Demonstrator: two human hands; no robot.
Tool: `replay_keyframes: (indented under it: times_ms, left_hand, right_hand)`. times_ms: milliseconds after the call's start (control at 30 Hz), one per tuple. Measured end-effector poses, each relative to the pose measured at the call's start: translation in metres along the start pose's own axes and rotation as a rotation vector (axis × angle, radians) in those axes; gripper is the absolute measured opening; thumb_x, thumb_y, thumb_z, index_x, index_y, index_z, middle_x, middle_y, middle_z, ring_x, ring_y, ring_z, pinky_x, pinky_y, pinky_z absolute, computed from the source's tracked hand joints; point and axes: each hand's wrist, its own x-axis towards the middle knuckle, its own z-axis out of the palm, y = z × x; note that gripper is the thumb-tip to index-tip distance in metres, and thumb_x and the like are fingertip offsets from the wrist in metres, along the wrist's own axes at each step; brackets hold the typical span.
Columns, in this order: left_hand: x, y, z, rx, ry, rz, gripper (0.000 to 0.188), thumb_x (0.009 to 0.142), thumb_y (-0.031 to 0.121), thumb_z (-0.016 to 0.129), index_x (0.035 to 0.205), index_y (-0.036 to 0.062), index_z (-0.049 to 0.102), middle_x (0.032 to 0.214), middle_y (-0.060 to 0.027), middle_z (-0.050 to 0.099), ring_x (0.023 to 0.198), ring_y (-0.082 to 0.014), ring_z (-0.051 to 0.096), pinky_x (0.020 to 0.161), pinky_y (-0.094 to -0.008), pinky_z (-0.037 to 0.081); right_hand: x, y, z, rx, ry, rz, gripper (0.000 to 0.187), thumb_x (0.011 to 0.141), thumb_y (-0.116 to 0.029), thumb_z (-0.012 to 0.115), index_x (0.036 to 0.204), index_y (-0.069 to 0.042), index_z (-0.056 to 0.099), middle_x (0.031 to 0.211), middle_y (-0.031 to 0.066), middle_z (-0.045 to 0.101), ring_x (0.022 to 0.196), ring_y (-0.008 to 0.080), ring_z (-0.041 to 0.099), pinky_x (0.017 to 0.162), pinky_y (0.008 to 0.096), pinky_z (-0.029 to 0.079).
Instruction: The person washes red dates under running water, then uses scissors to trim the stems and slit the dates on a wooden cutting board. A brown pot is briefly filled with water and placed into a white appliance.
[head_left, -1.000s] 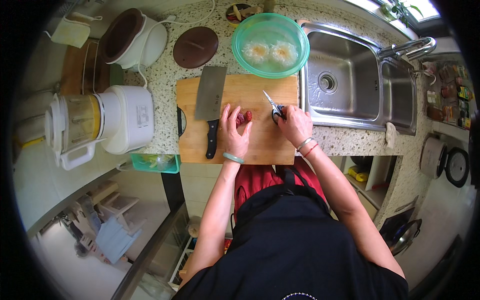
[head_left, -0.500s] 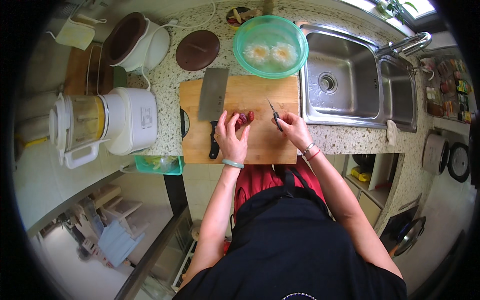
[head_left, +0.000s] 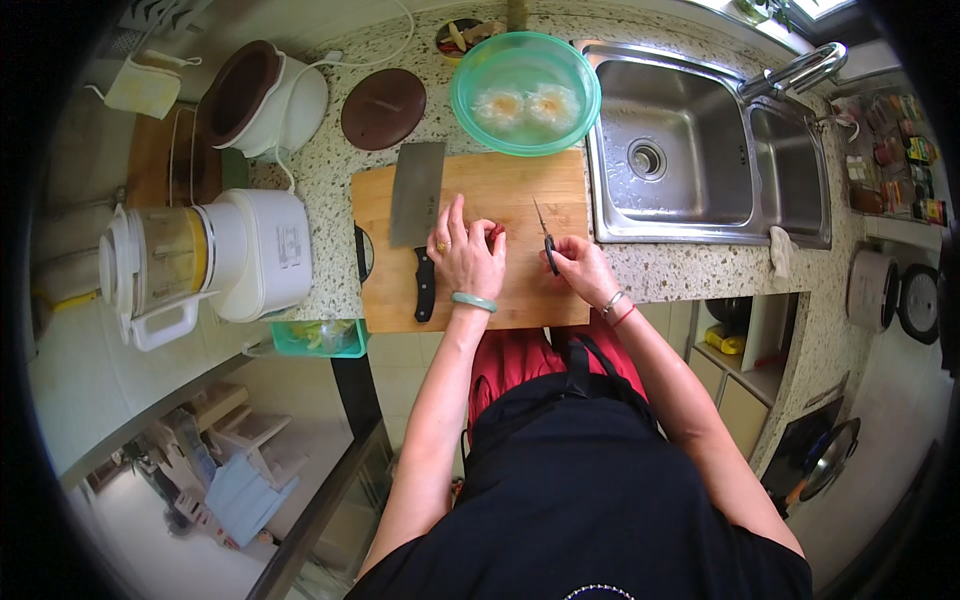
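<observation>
On the wooden cutting board [head_left: 520, 300], my left hand [head_left: 468, 258] pinches a wrinkled dried red date [head_left: 494, 234] between thumb and forefinger, its other fingers stretched out. The hand hides the rest of the dates. My right hand [head_left: 582, 270] grips a pair of small scissors [head_left: 550, 252] by the dark handles, with the thin blades pointing away from me over the board. To the left of my left hand lies a cleaver [head_left: 417, 195] with a black handle, flat on the board.
Beyond the board stands a green basin [head_left: 527, 142] with two pale, frilly pieces in water. A double steel sink [head_left: 680, 215] is at the right. Leftward are a brown lid [head_left: 384, 108], a white cooker [head_left: 300, 105] and a blender [head_left: 262, 250]. A small bowl [head_left: 470, 38] sits at the back.
My left hand has turned and closed in over the dates, covering most of them. My right hand still holds the scissors near the same spot. The whole view has shifted slightly.
</observation>
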Motion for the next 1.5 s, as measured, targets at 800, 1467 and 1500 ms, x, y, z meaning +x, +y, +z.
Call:
replay_keyframes:
  times_ms: [800,1467,1500]
  left_hand:
    - [-0.008,0.006,-0.007,-1.865,-0.358,-1.004,0.024,0.089,0.005,0.061,0.113,0.0028,0.059,0.102,-0.0063,0.065,0.088,-0.0153,0.063,0.080,-0.0315,0.055]
    - [-0.010,0.009,-0.006,-1.821,-0.322,-0.944,0.020,0.089,0.007,0.061,0.109,0.0012,0.060,0.100,-0.0069,0.065,0.086,-0.0152,0.063,0.081,-0.0300,0.054]
    - [-0.010,0.010,-0.006,-1.810,-0.317,-0.945,0.021,0.089,0.007,0.061,0.109,0.0010,0.060,0.100,-0.0070,0.065,0.086,-0.0152,0.063,0.081,-0.0299,0.054]
  right_hand:
    - [-0.024,-0.041,-0.003,-0.368,-0.112,-0.163,0.051,0.078,-0.049,0.067,0.082,0.000,0.053,0.068,0.0107,0.052,0.063,0.0209,0.050,0.059,0.0340,0.042]
    - [-0.032,-0.049,-0.001,-0.393,-0.105,-0.085,0.056,0.078,-0.055,0.064,0.084,0.000,0.057,0.068,0.0119,0.055,0.063,0.0231,0.054,0.059,0.0358,0.043]
    - [-0.033,-0.050,0.000,-0.384,-0.107,-0.064,0.056,0.078,-0.055,0.064,0.083,0.000,0.057,0.067,0.0114,0.055,0.063,0.0222,0.053,0.058,0.0354,0.042]
